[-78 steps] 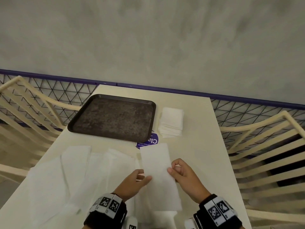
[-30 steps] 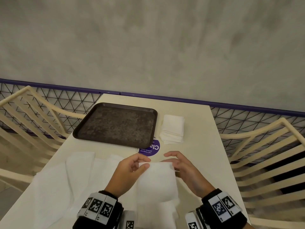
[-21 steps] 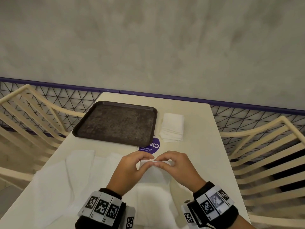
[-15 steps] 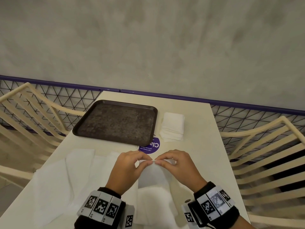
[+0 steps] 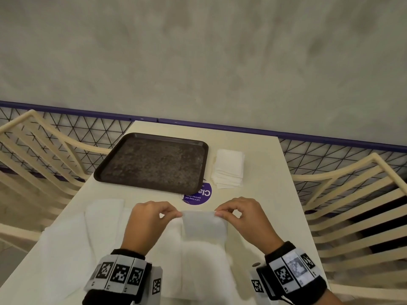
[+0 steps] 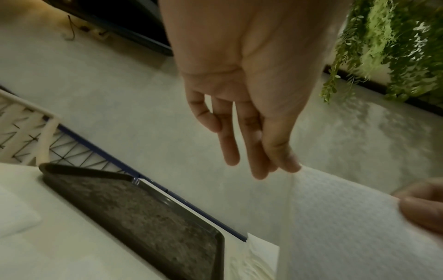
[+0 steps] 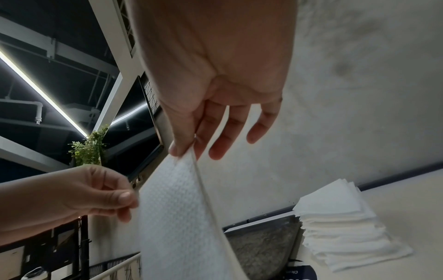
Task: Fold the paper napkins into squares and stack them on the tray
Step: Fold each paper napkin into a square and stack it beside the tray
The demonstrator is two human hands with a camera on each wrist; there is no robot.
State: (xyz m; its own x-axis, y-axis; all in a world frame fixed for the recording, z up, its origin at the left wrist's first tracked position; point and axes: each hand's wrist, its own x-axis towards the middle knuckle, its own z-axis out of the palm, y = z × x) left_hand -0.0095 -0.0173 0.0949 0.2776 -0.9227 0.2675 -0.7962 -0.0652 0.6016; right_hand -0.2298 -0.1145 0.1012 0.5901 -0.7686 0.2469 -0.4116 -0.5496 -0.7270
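The left hand (image 5: 147, 223) and the right hand (image 5: 244, 219) hold one folded napkin (image 5: 203, 225) up off the bench (image 5: 264, 194), each pinching a top corner between thumb and forefinger. The other fingers (image 7: 220, 144) of the right hand hang loosely spread behind the paper; those of the left hand lie close together (seen from the left wrist). The napkin hangs down from the two pinches, its doubled edge showing in the right wrist view.

Beneath and to the left of the hands lie several unfolded napkins (image 5: 66, 243), spread flat and overlapping on the bench. Farther back sits the dark tray (image 5: 154, 137), with no napkin on it. Just right of the tray stands a stack of folded squares (image 5: 229, 168), slightly fanned. A round purple sticker (image 5: 198, 195) lies partly under the tray's near right corner.
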